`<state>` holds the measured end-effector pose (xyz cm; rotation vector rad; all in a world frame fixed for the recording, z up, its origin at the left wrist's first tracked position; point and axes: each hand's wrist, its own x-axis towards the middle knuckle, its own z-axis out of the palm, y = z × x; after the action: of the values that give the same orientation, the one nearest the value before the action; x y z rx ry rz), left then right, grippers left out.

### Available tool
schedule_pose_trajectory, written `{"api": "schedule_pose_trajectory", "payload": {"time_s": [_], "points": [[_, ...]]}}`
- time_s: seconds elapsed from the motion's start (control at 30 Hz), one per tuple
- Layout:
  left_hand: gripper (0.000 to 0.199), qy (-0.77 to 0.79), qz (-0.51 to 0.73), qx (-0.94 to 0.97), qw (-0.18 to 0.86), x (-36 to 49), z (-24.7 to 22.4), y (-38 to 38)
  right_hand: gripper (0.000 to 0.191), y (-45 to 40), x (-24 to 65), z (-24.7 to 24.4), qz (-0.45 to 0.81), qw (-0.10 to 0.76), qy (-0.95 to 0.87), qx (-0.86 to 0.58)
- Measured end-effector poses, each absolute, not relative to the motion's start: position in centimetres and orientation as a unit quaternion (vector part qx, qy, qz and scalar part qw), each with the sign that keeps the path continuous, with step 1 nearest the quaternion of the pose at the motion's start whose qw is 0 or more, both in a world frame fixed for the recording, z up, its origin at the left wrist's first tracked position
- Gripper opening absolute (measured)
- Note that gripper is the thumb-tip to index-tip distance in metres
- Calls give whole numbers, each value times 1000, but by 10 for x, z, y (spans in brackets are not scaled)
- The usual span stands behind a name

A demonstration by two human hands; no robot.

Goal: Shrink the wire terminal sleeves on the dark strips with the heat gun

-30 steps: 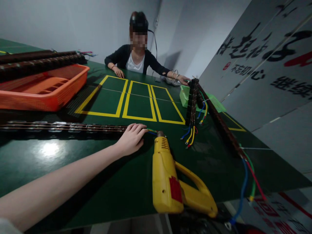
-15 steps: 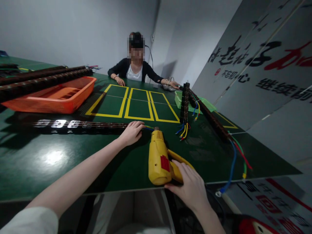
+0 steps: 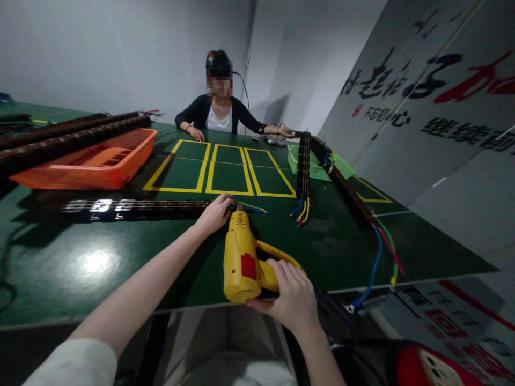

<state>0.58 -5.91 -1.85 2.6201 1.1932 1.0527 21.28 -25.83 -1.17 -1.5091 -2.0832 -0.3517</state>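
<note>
My left hand [image 3: 215, 214] is closed on the right end of a long dark strip [image 3: 161, 210] lying flat on the green table [image 3: 181, 268]. Thin green and blue wires [image 3: 253, 208] stick out beyond my fingers. My right hand [image 3: 292, 292] grips the handle of a yellow heat gun [image 3: 241, 257] with a red patch. The gun's nozzle points away from me and is close beside my left fingertips, at the base of the wires. Whether the nozzle touches the strip is hard to tell.
An orange basket [image 3: 120, 174] at left bears long dark strips [image 3: 72, 131]. At right, more dark strips [image 3: 304, 166] with coloured wires lie near and across a green basket [image 3: 340, 166]. Across the table sits a person [image 3: 220, 115], one hand at a strip's far end.
The heat gun in my right hand has moved left, its nozzle now nearer my left fingers. More of the wires shows. At right, the far strip's wires have shifted.
</note>
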Motion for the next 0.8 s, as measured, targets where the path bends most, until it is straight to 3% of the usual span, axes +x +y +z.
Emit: {"api": "schedule_pose_trajectory", "payload": {"time_s": [0.33, 0.53, 0.8], "points": [[27, 404, 334, 851, -20, -1, -15, -63, 88, -258, 208, -8, -115, 280, -772, -558], [28, 417, 317, 851, -25, -9, -16, -67, 37, -253, 219, -8, -114, 292, -737, -599], [20, 421, 344, 839, -26, -10, -19, -65, 33, -251, 261, -11, -168, 304, -716, -606]]}}
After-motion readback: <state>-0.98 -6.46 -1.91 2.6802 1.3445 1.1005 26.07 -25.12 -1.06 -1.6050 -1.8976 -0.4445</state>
